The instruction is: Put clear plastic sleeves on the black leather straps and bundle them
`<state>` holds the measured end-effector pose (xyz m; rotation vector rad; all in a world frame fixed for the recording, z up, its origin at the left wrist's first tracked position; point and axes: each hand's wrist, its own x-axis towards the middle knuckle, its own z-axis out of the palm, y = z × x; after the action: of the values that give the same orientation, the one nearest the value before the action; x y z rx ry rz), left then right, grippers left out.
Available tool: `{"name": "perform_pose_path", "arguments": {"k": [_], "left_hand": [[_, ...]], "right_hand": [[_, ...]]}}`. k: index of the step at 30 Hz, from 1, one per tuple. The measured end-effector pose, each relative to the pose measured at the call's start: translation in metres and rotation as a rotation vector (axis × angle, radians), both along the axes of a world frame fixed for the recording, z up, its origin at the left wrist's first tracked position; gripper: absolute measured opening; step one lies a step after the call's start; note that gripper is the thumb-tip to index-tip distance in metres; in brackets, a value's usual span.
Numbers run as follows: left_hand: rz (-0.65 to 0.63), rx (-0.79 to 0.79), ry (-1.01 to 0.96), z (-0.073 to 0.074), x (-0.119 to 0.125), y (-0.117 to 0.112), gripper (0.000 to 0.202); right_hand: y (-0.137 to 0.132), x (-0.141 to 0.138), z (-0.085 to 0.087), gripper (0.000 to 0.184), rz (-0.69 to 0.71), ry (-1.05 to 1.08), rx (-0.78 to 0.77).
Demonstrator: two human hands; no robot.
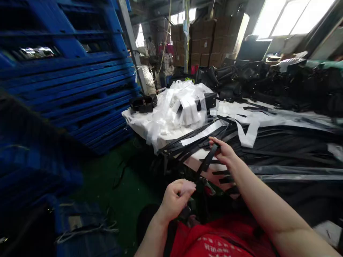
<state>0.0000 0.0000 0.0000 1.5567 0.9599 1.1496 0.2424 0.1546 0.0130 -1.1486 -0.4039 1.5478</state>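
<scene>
My right hand (223, 153) is closed around a narrow black strap (207, 161), which slants down to the left over the table edge. Lower down, in front of my body, my left hand (177, 198) is curled shut. A pale pinkish patch (188, 185) shows at its thumb and fingertips; I cannot tell what it is or what the fingers hold. The strap's lower end comes near the left hand, and contact cannot be made out. Beside my right hand lie many more black straps (284, 142) and a white strip (203, 132).
A heap of white strips (184, 103) covers the table's far left corner, beside a coiled black belt (143, 103). Black bags (257, 76) are piled behind. Stacked blue pallets (80, 82) stand at left above green floor (107, 192). Cartons (198, 39) rise at the back.
</scene>
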Motion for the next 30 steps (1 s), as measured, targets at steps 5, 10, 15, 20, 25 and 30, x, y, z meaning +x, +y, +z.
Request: {"name": "perform_pose_path", "arguments": {"k": [5, 10, 15, 20, 25, 30], "left_hand": [[0.033, 0.002, 0.039, 0.005, -0.013, -0.015, 0.011], [0.145, -0.005, 0.072, 0.012, -0.033, -0.034, 0.011], [0.102, -0.067, 0.092, 0.011, -0.044, -0.048, 0.012], [-0.077, -0.131, 0.086, 0.006, -0.033, -0.055, 0.018], [-0.167, -0.119, 0.135, 0.001, -0.021, -0.054, 0.023], [-0.143, -0.136, 0.203, -0.006, -0.01, -0.05, 0.022]], "right_hand": [[-0.037, -0.018, 0.006, 0.029, 0.168, 0.025, 0.069], [-0.091, -0.031, -0.002, 0.044, 0.56, -0.151, 0.279], [-0.119, -0.018, -0.018, 0.039, 0.66, -0.321, 0.327], [-0.129, -0.008, -0.016, 0.031, 0.516, -0.39, 0.365], [-0.136, -0.007, -0.006, 0.032, 0.504, -0.44, 0.387], [-0.139, 0.0, -0.004, 0.032, 0.496, -0.532, 0.38]]}}
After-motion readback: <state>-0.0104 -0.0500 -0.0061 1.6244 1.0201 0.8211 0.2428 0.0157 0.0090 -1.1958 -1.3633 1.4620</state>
